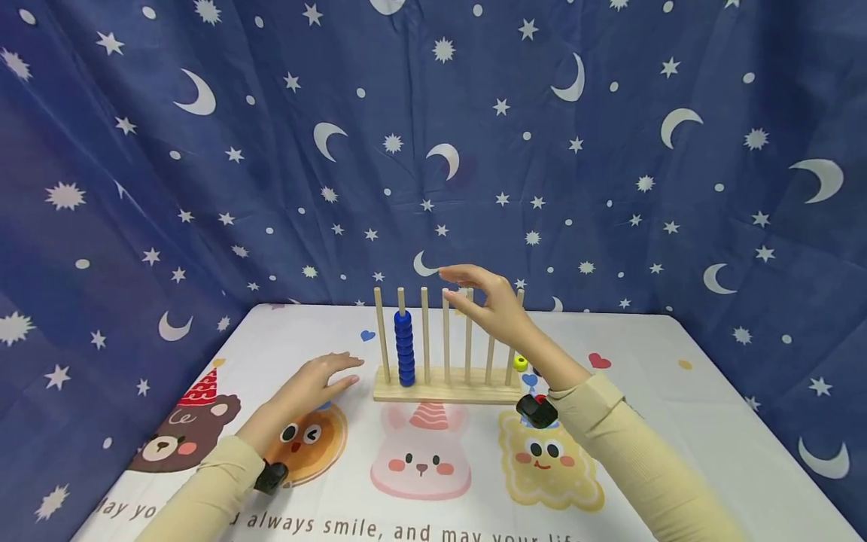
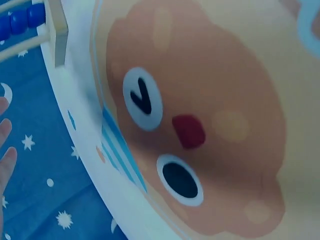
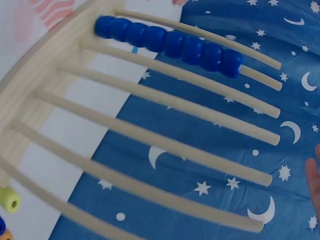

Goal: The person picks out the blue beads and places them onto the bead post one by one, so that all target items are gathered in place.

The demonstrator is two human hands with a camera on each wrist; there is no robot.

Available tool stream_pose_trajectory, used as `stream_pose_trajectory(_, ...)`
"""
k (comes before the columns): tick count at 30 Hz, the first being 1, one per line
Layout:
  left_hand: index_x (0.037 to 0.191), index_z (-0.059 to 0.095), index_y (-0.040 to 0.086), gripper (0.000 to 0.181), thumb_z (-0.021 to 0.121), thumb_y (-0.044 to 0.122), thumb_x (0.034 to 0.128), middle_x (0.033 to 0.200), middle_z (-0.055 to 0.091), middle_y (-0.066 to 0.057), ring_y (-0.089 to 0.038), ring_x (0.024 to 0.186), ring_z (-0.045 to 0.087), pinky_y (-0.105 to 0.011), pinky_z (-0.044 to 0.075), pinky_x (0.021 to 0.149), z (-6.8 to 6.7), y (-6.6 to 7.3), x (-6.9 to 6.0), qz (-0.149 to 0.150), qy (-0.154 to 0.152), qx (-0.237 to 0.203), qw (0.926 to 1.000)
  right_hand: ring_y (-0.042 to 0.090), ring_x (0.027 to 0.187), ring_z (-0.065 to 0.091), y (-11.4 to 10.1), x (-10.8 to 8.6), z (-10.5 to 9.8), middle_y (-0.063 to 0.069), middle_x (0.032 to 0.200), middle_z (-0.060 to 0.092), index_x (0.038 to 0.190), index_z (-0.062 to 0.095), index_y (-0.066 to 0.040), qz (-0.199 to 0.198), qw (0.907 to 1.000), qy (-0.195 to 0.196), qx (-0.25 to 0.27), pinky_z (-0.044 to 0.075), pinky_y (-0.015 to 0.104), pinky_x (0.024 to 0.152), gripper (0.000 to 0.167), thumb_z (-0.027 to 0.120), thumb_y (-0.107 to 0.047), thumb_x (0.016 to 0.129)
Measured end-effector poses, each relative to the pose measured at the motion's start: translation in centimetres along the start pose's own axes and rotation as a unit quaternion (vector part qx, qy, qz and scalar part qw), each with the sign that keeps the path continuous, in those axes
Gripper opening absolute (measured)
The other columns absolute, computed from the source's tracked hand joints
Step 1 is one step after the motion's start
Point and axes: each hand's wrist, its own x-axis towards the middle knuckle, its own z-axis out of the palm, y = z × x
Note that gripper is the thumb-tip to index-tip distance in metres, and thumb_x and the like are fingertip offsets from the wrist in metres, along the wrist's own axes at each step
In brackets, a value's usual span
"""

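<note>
A wooden peg rack [image 1: 440,391] with several upright pegs stands toward the back of the table. Blue beads [image 1: 404,350] are stacked on its second peg from the left, also plain in the right wrist view as a row of blue beads [image 3: 172,44]. The other pegs in sight carry no beads. My right hand [image 1: 497,305] is raised at the tops of the middle pegs, thumb and fingers apart, nothing visible between them. My left hand [image 1: 314,382] hovers left of the rack, fingers extended and holding nothing.
A yellow bead [image 1: 520,363] and a few others lie by the rack's right end, partly hidden by the right arm; the right wrist view shows a yellow-green bead [image 3: 10,200] there. A printed white cloth [image 1: 420,519] covers the table. Behind hangs a blue curtain [image 1: 379,165].
</note>
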Motion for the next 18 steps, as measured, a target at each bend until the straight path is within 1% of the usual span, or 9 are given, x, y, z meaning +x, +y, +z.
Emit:
stream_pose_trajectory(3,0.129,0.059,0.012,0.040,0.060,0.028,0.0918,0.132,0.056,-0.019,-0.040,0.125,0.050,-0.056,0.039,0.103,0.2,0.9,-0.3,0.003,-0.017,-0.005,0.9998,0.026,0.112,0.060,0.2,-1.1,-0.4,0.014,0.122,0.064,0.123,0.058,-0.002,-0.005,0.9997,-0.008,-0.022,0.050,0.041,0.096,0.034,0.063,-0.008,0.089)
stream_pose_trajectory(6,0.130,0.058,0.010,0.043,0.063,0.026,0.0905,0.133,0.056,-0.018,-0.039,0.125,0.050,-0.055,0.040,0.102,0.4,1.9,-0.5,0.037,-0.026,-0.006,0.9989,0.026,0.109,0.061,0.6,-2.4,-0.9,0.013,0.121,0.064,0.122,0.059,-0.002,-0.020,0.9991,-0.010,-0.037,0.050,0.043,0.093,0.035,0.064,-0.006,0.087)
stream_pose_trajectory(8,0.129,0.058,0.008,0.043,0.064,0.024,0.0897,0.132,0.057,-0.018,-0.038,0.125,0.050,-0.054,0.040,0.102,0.4,2.6,-0.5,0.069,-0.025,-0.007,0.9973,0.027,0.109,0.061,1.0,-3.2,-1.1,0.013,0.120,0.065,0.120,0.060,-0.001,-0.034,0.9984,-0.007,-0.043,0.051,0.045,0.092,0.036,0.066,-0.003,0.085)
stream_pose_trajectory(10,0.128,0.059,0.007,0.043,0.065,0.024,0.0886,0.132,0.057,-0.016,-0.037,0.125,0.051,-0.053,0.041,0.102,0.4,3.2,-0.3,0.092,-0.020,-0.005,0.9955,0.027,0.107,0.062,1.3,-3.9,-1.3,0.013,0.118,0.065,0.118,0.061,0.000,-0.043,0.9977,-0.006,-0.052,0.051,0.045,0.090,0.035,0.066,-0.002,0.084)
stream_pose_trajectory(11,0.128,0.058,0.007,0.044,0.066,0.024,0.0880,0.132,0.057,-0.016,-0.036,0.125,0.051,-0.053,0.041,0.102,0.3,3.5,-0.3,0.098,-0.018,-0.006,0.9950,0.028,0.109,0.061,1.5,-4.3,-1.4,0.013,0.117,0.065,0.118,0.062,-0.001,-0.044,0.9973,-0.007,-0.058,0.051,0.046,0.091,0.034,0.066,-0.002,0.084)
stream_pose_trajectory(14,0.131,0.056,0.009,0.049,0.068,0.025,0.0863,0.133,0.057,-0.013,-0.035,0.126,0.051,-0.051,0.040,0.104,0.2,4.3,-0.3,0.103,-0.022,-0.014,0.9943,0.028,0.108,0.061,1.9,-5.4,-1.6,0.012,0.116,0.066,0.119,0.062,-0.001,-0.042,0.9966,-0.011,-0.070,0.051,0.047,0.091,0.034,0.066,-0.003,0.085)
stream_pose_trajectory(17,0.134,0.052,0.008,0.055,0.068,0.026,0.0849,0.135,0.056,-0.012,-0.034,0.127,0.049,-0.051,0.036,0.108,0.4,5.0,-0.2,0.127,-0.035,-0.022,0.9910,0.028,0.109,0.060,2.3,-6.5,-1.7,0.011,0.117,0.065,0.120,0.061,-0.003,-0.046,0.9961,-0.008,-0.076,0.050,0.048,0.092,0.037,0.067,-0.002,0.083)
stream_pose_trajectory(18,0.135,0.051,0.008,0.057,0.068,0.028,0.0846,0.136,0.055,-0.011,-0.033,0.129,0.048,-0.050,0.034,0.109,0.5,5.2,-0.1,0.136,-0.038,-0.026,0.9897,0.027,0.108,0.061,2.4,-6.9,-1.7,0.012,0.117,0.065,0.121,0.061,-0.004,-0.049,0.9959,-0.007,-0.076,0.051,0.046,0.091,0.038,0.067,-0.001,0.083)
